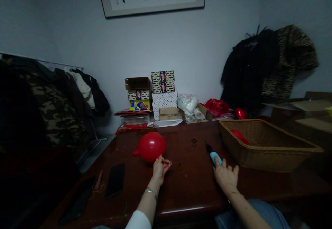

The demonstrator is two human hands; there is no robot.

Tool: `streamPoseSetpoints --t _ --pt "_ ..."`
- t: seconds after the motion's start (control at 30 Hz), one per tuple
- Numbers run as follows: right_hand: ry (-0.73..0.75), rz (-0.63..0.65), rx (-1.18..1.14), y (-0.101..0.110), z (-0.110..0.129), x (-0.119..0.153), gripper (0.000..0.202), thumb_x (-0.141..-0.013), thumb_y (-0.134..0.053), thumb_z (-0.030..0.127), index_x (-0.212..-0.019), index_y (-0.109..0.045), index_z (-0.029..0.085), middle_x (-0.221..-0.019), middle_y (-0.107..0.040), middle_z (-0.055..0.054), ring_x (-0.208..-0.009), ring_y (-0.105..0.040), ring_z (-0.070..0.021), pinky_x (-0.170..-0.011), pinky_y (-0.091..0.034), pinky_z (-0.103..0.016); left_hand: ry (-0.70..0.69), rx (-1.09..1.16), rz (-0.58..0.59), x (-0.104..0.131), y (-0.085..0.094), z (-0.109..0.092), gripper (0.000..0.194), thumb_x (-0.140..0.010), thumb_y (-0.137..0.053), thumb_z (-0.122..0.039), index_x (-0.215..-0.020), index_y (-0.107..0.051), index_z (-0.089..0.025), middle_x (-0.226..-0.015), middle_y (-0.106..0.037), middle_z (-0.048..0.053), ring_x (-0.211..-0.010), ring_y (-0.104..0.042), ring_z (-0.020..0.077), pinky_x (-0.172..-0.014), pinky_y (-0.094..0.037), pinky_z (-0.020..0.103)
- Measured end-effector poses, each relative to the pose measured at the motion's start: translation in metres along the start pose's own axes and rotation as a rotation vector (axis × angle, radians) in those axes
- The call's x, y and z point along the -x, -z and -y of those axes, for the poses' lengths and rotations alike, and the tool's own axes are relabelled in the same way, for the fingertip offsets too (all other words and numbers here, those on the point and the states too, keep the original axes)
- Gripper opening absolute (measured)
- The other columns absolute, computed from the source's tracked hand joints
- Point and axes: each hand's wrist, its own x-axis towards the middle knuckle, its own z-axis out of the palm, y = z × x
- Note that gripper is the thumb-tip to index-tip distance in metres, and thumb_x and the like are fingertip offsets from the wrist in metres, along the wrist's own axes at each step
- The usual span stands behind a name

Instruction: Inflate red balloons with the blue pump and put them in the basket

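A round red balloon (152, 147) lies on the dark wooden table, its tied end pointing left. At its lower right edge is my left hand (160, 168), palm partly turned up and fingers loosely bent and apart, holding nothing that I can see. My right hand (226, 177) is on the light blue handle of a tool with a black tapered tip (215, 157). The thumb side grips the handle while the other fingers are spread. The lower end of the handle is hidden by my hand.
A wicker basket (275, 148) with a red balloon (240, 137) inside stands at the right. Black bands (194, 142) lie mid-table. Left are a black phone (115, 180), a dark flat device (77, 199) and a pinkish stick (99, 179). Stacked boxes (165, 101) stand behind.
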Motion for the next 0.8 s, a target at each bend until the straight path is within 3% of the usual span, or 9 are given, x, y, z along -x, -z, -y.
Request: streamPoseSetpoints --t 0.17,0.27,0.37,0.5,0.6,0.8 --pt "0.019 -0.032 -0.024 0.002 0.001 0.003 0.047 -0.088 -0.039 0.026 -0.133 -0.045 0.017 -0.127 -0.052 -0.022 -0.096 -0.058 -0.0338 -0.097 -0.012 -0.062 0.0 -0.015 0.011 -0.002 0.002 0.003 0.024 -0.09 -0.044 -0.027 -0.069 -0.039 -0.018 -0.054 -0.059 0.003 -0.057 -0.065 0.0153 -0.064 -0.053 0.029" --pt "0.029 -0.073 -0.051 0.008 0.003 0.002 0.05 -0.086 -0.039 0.026 -0.134 -0.043 0.011 -0.135 -0.043 -0.025 -0.117 -0.045 -0.0403 -0.099 -0.009 -0.063 0.002 -0.031 0.021 -0.002 0.002 0.004 0.023 -0.09 -0.044 -0.027 -0.069 -0.039 -0.019 -0.054 -0.06 0.002 -0.057 -0.065 0.0152 -0.065 -0.053 0.029" --pt "0.075 -0.117 -0.096 0.019 0.009 -0.002 0.053 -0.085 -0.04 0.026 -0.135 -0.04 0.008 -0.14 -0.036 -0.024 -0.13 -0.028 -0.04 -0.102 -0.008 -0.062 0.004 -0.049 0.026 -0.001 0.0 0.003 0.023 -0.089 -0.045 -0.028 -0.07 -0.038 -0.019 -0.055 -0.06 0.002 -0.057 -0.064 0.0141 -0.065 -0.052 0.028" --pt "0.21 -0.181 -0.18 0.048 0.029 -0.01 0.06 -0.084 -0.044 0.029 -0.138 -0.034 0.007 -0.146 -0.026 -0.022 -0.138 -0.01 -0.0362 -0.105 -0.007 -0.059 0.022 -0.117 0.042 0.004 -0.005 0.0 0.023 -0.086 -0.047 -0.033 -0.07 -0.039 -0.019 -0.056 -0.059 0.0 -0.053 -0.061 0.0122 -0.058 -0.048 0.024" --pt "0.342 -0.226 -0.252 0.078 0.052 -0.014 0.069 -0.082 -0.05 0.035 -0.142 -0.027 0.011 -0.15 -0.016 -0.019 -0.139 -0.003 -0.035 -0.106 -0.005 -0.059 0.015 -0.199 0.096 0.007 -0.008 -0.002 0.029 -0.081 -0.051 -0.043 -0.069 -0.038 -0.019 -0.051 -0.054 -0.003 -0.044 -0.053 0.0092 -0.046 -0.037 0.018" --pt "0.634 -0.286 -0.384 0.131 0.09 -0.012 0.092 -0.074 -0.059 0.056 -0.146 -0.012 0.024 -0.153 -0.007 -0.011 -0.139 -0.002 -0.0316 -0.108 -0.004 -0.056 0.098 -0.43 0.387 0.017 -0.012 -0.014 0.034 -0.074 -0.054 -0.05 -0.066 -0.041 -0.019 -0.045 -0.044 -0.006 -0.033 -0.033 0.0053 -0.036 -0.016 0.018"
